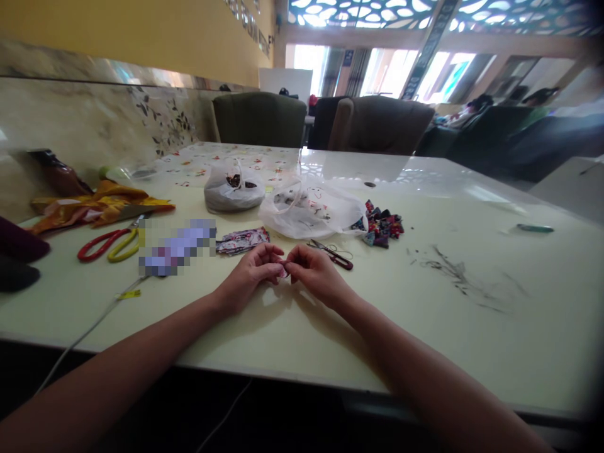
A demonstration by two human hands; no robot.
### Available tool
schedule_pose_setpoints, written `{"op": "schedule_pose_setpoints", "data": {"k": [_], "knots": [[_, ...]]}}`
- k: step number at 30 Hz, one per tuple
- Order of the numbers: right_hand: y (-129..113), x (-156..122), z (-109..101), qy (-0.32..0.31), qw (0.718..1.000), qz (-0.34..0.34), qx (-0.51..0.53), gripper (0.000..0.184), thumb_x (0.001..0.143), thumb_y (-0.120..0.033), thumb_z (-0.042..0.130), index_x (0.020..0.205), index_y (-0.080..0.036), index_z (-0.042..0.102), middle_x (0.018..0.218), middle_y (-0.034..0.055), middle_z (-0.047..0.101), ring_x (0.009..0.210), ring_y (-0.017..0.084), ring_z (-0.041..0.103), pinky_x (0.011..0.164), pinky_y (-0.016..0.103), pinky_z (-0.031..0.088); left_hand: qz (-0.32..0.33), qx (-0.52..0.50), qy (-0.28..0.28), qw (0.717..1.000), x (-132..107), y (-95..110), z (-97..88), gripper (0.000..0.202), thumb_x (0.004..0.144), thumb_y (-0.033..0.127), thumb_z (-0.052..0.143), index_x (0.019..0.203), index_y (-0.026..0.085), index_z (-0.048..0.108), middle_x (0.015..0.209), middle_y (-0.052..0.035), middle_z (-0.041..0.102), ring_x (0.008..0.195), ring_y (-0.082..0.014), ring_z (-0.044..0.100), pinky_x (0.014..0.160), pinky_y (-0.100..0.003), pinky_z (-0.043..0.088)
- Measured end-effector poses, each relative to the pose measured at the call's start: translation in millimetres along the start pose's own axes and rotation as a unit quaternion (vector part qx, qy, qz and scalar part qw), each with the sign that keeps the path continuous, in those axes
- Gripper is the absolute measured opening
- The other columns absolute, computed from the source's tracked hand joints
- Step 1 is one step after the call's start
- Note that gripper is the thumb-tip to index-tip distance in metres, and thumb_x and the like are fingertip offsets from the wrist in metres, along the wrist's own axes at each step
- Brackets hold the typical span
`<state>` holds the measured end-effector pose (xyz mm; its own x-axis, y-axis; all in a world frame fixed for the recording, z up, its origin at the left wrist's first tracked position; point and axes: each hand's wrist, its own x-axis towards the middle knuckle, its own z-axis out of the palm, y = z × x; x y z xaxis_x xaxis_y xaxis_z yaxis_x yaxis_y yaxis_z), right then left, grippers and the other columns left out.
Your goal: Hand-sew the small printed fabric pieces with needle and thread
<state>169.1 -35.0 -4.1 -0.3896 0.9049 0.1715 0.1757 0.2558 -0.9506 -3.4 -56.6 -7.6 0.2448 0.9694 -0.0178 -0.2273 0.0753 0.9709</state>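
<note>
Both hands meet over the table, pinching a small piece of pinkish patterned fabric (284, 270) between their fingertips. My left hand (250, 275) is closed on its left side. My right hand (315, 272) grips it from the right with thumb and forefinger. Most of the fabric is hidden by the fingers. Just beyond my right hand lie small thread snips (340, 259) with dark red handles. Behind my left hand rests a stack of patterned fabric pieces (241, 241). A heap of small dark patterned fabric pieces (384, 225) sits farther right.
Two white plastic bags (231, 198) (306, 217) stand behind the hands. Scissors (108, 244) with red and yellow handles lie left, near a blurred-out item with a cable (101, 311). Loose thread scraps (455, 274) and a green tool (535, 228) are on the right. People sit far back.
</note>
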Motion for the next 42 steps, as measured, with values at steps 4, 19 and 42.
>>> {"op": "schedule_pose_setpoints", "data": {"k": [4, 19, 42], "knots": [[-1, -1, -1, 0.020, 0.999, 0.009, 0.044, 0.013, 0.077, -0.025, 0.062, 0.070, -0.018, 0.053, 0.063, -0.0033, 0.056, 0.055, 0.010, 0.055, 0.054, 0.023, 0.042, 0.000, -0.015, -0.047, 0.999, 2, -3, -1.1, 0.036, 0.072, 0.016, 0.074, 0.103, 0.019, 0.057, 0.080, 0.0026, 0.062, 0.070, -0.0091, 0.057, 0.066, -0.021, 0.045], [7, -3, 10, 0.020, 0.974, -0.148, -0.170, 0.007, 0.076, -0.015, 0.054, 0.070, -0.018, 0.052, 0.066, -0.0009, 0.056, 0.060, 0.011, 0.047, 0.058, 0.023, 0.035, 0.073, 0.241, 0.090, 0.964, -2, -4, 4.8, 0.015, 0.079, 0.022, 0.062, 0.077, 0.021, 0.047, 0.058, 0.0077, 0.050, 0.045, -0.0092, 0.049, 0.045, -0.022, 0.040], [-2, -2, 4, 0.073, 0.991, -0.026, -0.108, 0.014, 0.081, -0.023, 0.058, 0.068, -0.018, 0.056, 0.063, -0.0005, 0.058, 0.060, 0.013, 0.050, 0.057, 0.024, 0.036, 0.069, 0.100, -0.001, 0.993, 3, -2, 3.7, 0.027, 0.076, 0.026, 0.073, 0.095, 0.017, 0.055, 0.078, 0.0018, 0.058, 0.069, -0.0107, 0.056, 0.059, -0.022, 0.049]]}}
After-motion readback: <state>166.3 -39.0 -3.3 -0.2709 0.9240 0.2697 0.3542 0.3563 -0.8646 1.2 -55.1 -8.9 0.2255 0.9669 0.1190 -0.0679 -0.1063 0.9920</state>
